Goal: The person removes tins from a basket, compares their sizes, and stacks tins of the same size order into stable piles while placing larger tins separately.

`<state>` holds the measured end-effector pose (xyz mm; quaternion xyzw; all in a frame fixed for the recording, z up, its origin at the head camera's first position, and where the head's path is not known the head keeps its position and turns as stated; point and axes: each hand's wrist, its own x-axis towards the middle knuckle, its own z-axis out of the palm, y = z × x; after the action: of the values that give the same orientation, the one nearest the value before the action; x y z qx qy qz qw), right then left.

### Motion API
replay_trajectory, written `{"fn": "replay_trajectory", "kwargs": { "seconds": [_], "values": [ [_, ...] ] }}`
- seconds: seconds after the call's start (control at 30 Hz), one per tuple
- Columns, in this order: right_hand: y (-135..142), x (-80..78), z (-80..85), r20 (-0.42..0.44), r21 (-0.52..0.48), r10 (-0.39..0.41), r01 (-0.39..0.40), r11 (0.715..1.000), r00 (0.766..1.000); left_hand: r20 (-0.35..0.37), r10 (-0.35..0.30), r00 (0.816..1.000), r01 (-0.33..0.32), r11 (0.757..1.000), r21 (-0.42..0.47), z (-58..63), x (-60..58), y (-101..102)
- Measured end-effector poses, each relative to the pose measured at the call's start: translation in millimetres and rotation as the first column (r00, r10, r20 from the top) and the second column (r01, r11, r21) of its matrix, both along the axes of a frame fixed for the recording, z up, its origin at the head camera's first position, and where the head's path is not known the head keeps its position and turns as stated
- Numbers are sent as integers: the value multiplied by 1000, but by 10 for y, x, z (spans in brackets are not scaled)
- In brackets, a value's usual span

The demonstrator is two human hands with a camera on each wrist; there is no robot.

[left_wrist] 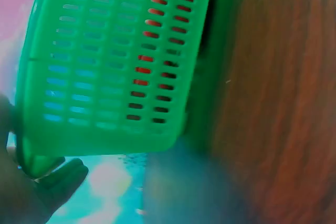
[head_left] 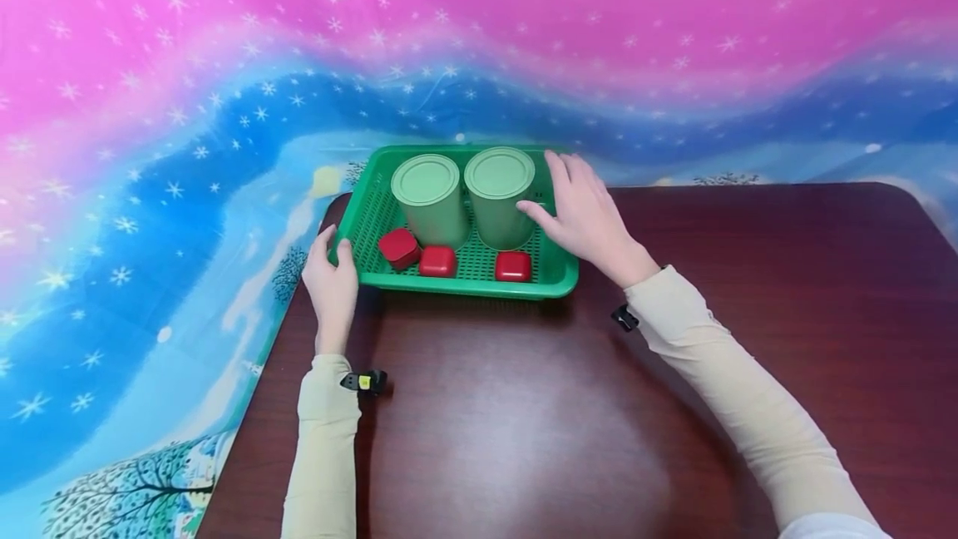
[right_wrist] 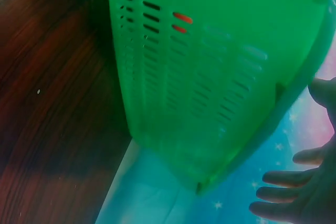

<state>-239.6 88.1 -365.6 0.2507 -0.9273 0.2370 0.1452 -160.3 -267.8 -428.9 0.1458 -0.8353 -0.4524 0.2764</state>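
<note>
A green plastic basket [head_left: 479,287] sits on the table with two pale green lidded cans upright inside: the left can [head_left: 427,198] and the right can [head_left: 500,190]. In front of them lie three small red boxes, a tilted one [head_left: 399,248], a middle one [head_left: 437,261] and one to the right [head_left: 513,266]. At the basket's left end my left hand [head_left: 332,289] holds the rim, thumb and fingers on either side. My right hand [head_left: 591,219] is spread over the right rim, its thumb near the right can; the right wrist view shows straight fingers holding nothing.
The dark wooden table [head_left: 524,414] extends to the front and right of the basket. A pink and blue patterned cloth [head_left: 187,148] hangs behind the table and along its left side. Small black wrist cameras [head_left: 367,382] are strapped on both sleeves.
</note>
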Motion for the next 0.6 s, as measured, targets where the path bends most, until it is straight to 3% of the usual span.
{"fn": "replay_trajectory", "kwargs": {
  "seconds": [0.1, 0.23, 0.6],
  "values": [
    [-60, -16, -8, 11, 2, 17, -17, 1000, 1000, -50, 50, 997, -49, 998, 32, -90, -3, 7],
    [-131, -47, -22, 44, -1, 52, -52, 999, 998, -66, 98, 993, -95, 994, 54, -160, 7, 36],
    [-246, -115, -105, 122, 1, 107, -108, 994, 987, -108, 101, 989, -89, 990, 110, -201, 38, 109]
  ]
}}
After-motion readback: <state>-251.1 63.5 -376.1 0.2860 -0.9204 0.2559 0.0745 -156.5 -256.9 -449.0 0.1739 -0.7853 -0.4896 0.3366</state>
